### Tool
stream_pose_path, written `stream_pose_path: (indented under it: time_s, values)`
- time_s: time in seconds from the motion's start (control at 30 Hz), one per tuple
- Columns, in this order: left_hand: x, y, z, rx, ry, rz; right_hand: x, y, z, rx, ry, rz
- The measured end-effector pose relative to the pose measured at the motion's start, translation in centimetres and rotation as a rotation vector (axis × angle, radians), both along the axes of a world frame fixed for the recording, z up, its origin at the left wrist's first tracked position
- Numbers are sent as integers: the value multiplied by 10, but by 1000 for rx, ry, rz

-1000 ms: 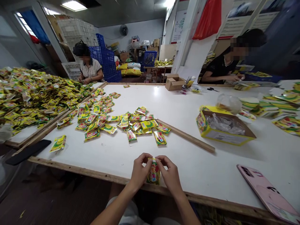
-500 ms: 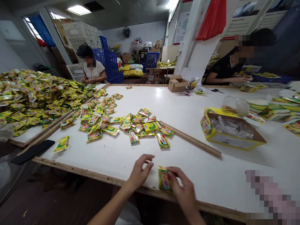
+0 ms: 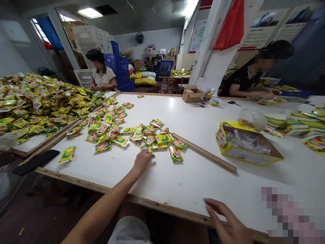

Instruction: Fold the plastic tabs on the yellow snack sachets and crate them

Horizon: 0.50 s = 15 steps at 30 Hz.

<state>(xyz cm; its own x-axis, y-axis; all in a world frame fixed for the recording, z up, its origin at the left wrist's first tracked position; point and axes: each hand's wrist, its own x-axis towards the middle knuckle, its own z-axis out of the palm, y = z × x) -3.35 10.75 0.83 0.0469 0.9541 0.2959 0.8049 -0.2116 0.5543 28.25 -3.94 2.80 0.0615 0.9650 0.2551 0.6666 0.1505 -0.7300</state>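
Note:
My left hand (image 3: 142,160) reaches to the near edge of a spread of small yellow-and-green packets (image 3: 137,132). Its fingers are closed on one packet (image 3: 152,153), which is partly covered by the hand. At the table's front edge, lower right, my right hand (image 3: 225,217) is open, with thumb and forefinger apart and nothing visible between them. A lone packet (image 3: 176,153) lies on the white tabletop to the right of my left hand, and another packet (image 3: 67,154) lies far left.
A wooden strip (image 3: 205,153) slants across the table beside the packets. An open yellow display box (image 3: 250,156) holds clear plastic bags. A large packet heap (image 3: 43,101) lies left behind a wooden rail. Two people sit across the table, near a small cardboard box (image 3: 192,94) and scissors (image 3: 234,103).
My left hand has moved forward and left onto a packet. The packet that was in my right hand is out of sight, and that hand has shifted right and lower.

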Motion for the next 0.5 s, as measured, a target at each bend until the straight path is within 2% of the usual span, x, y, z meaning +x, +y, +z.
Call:
stream_pose_path:
  time_s: [0.1, 0.17, 0.23, 0.37, 0.43, 0.5]
  values:
    - [14, -21, 17, 19, 9, 6, -64, 11, -8, -30, 124, 175]
    - [24, -38, 28, 5, -58, 17, -95, 16, -14, 0, 187, 204]
    - [37, -56, 34, -70, -227, -1, -116, 20, -21, 34, 247, 202]
    - [63, -84, 33, -272, -597, -109, -128, 28, -30, -17, 351, 169]
    - [69, -91, 29, -268, -682, -128, -122, 32, -30, -61, 398, 164]
    - [68, -95, 25, -179, -687, -116, -113, 35, -29, -104, 448, 207]
